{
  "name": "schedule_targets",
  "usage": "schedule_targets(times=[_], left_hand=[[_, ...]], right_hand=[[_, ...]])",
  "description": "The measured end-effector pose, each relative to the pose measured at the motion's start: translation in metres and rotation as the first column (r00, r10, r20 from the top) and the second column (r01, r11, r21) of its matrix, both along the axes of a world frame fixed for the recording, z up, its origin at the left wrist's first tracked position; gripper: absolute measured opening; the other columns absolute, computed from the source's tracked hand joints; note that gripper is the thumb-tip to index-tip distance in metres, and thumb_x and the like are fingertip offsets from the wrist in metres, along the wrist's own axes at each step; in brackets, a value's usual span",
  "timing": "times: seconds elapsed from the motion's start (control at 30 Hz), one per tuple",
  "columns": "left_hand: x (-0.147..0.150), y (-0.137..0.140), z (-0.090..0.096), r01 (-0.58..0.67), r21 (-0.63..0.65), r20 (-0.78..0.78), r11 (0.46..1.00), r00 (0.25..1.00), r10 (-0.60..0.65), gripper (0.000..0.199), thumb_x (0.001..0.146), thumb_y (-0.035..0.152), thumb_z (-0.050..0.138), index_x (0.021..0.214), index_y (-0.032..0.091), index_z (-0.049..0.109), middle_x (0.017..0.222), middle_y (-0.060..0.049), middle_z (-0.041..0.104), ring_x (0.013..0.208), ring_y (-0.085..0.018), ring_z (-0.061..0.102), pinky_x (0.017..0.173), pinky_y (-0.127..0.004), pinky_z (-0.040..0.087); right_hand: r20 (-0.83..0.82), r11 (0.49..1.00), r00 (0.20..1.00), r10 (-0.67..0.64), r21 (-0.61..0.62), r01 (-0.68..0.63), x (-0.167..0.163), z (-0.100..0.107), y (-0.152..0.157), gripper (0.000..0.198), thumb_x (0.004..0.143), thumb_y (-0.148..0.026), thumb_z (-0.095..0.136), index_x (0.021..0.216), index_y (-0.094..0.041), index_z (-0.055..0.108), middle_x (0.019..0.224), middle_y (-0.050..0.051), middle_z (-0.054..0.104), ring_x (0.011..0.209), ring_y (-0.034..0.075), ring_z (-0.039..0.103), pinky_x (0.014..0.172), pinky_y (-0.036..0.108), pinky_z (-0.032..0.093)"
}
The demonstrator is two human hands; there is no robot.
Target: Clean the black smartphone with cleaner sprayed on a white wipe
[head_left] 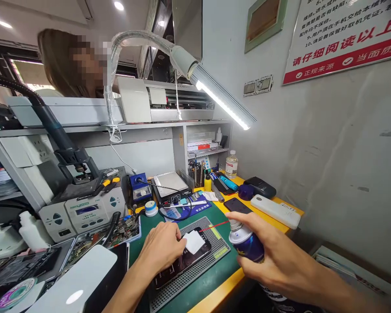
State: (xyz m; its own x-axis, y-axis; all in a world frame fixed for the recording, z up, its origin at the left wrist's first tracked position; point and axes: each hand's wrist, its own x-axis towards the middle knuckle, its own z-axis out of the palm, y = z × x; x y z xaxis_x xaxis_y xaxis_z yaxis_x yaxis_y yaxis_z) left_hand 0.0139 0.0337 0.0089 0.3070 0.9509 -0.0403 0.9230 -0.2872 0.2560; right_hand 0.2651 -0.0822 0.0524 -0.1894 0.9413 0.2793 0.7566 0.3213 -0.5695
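Note:
My left hand (163, 248) pinches a small white wipe (194, 241) against the top end of a black phone (182, 261). The phone lies on a grey perforated mat (208, 261) over a green bench mat (215, 282). My right hand (273, 256) grips a blue spray can (246, 244), index finger stretched over its white nozzle. A thin red straw (215, 226) runs from the nozzle toward the wipe.
A person stands behind the counter at the back left. A rework station (81, 213), a blue soldering stand (140, 189), a small hot plate (169, 184), bottles, a second phone (237, 205) and a white box (275, 211) crowd the bench. A lamp (221, 102) hangs overhead; a wall stands at right.

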Motion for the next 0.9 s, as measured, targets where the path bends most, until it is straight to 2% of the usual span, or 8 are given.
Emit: schedule_targets(times=[0.07,0.17,0.33,0.57,0.9], left_hand=[[0.004,0.001,-0.002,0.002,-0.006,-0.026,1.0,1.0,-0.002,0.025,0.094,0.042,0.064,0.095,0.017,0.068,0.098,-0.003,0.071,0.095,-0.019,0.068,0.088,-0.041,0.055],[0.006,0.001,-0.005,0.037,-0.006,-0.015,0.999,0.999,-0.037,0.025,0.095,0.041,0.063,0.093,0.017,0.068,0.095,-0.003,0.071,0.091,-0.017,0.068,0.086,-0.039,0.056],[0.002,-0.002,-0.008,0.112,0.05,0.083,0.992,0.99,-0.116,0.024,0.096,0.038,0.061,0.088,0.016,0.066,0.09,-0.001,0.068,0.089,-0.017,0.066,0.084,-0.038,0.054],[0.002,-0.012,-0.008,0.165,0.118,0.178,0.979,0.967,-0.184,0.018,0.093,0.021,0.053,0.081,0.02,0.066,0.086,-0.002,0.067,0.089,-0.019,0.059,0.082,-0.036,0.046],[0.001,-0.016,-0.008,0.212,0.127,0.207,0.969,0.95,-0.235,0.02,0.092,0.021,0.048,0.08,0.021,0.063,0.088,-0.004,0.066,0.09,-0.022,0.056,0.081,-0.037,0.042]], right_hand=[[-0.002,0.999,0.999,0.032,-0.025,-0.032,-0.006,-0.005,0.002,0.075,0.077,-0.013,0.061,0.147,-0.034,0.043,0.12,0.003,0.06,0.097,0.02,0.065,0.087,0.032,0.055],[0.021,0.997,0.998,0.064,-0.039,-0.063,-0.013,-0.01,0.005,0.075,0.076,-0.014,0.06,0.147,-0.033,0.044,0.115,0.003,0.058,0.091,0.019,0.064,0.084,0.031,0.054],[0.075,0.996,0.994,0.078,-0.057,-0.074,-0.021,-0.011,0.006,0.075,0.074,-0.013,0.06,0.145,-0.034,0.044,0.112,0.004,0.057,0.095,0.022,0.061,0.087,0.035,0.052],[0.111,0.992,0.991,0.07,-0.11,-0.058,-0.029,-0.009,0.006,0.064,0.076,-0.014,0.058,0.137,-0.032,0.048,0.109,0.005,0.054,0.093,0.023,0.06,0.084,0.037,0.051],[0.165,0.989,0.984,0.074,-0.138,-0.051,-0.033,-0.006,0.005,0.068,0.079,-0.017,0.059,0.144,-0.032,0.046,0.109,0.006,0.054,0.096,0.026,0.062,0.086,0.039,0.051]])
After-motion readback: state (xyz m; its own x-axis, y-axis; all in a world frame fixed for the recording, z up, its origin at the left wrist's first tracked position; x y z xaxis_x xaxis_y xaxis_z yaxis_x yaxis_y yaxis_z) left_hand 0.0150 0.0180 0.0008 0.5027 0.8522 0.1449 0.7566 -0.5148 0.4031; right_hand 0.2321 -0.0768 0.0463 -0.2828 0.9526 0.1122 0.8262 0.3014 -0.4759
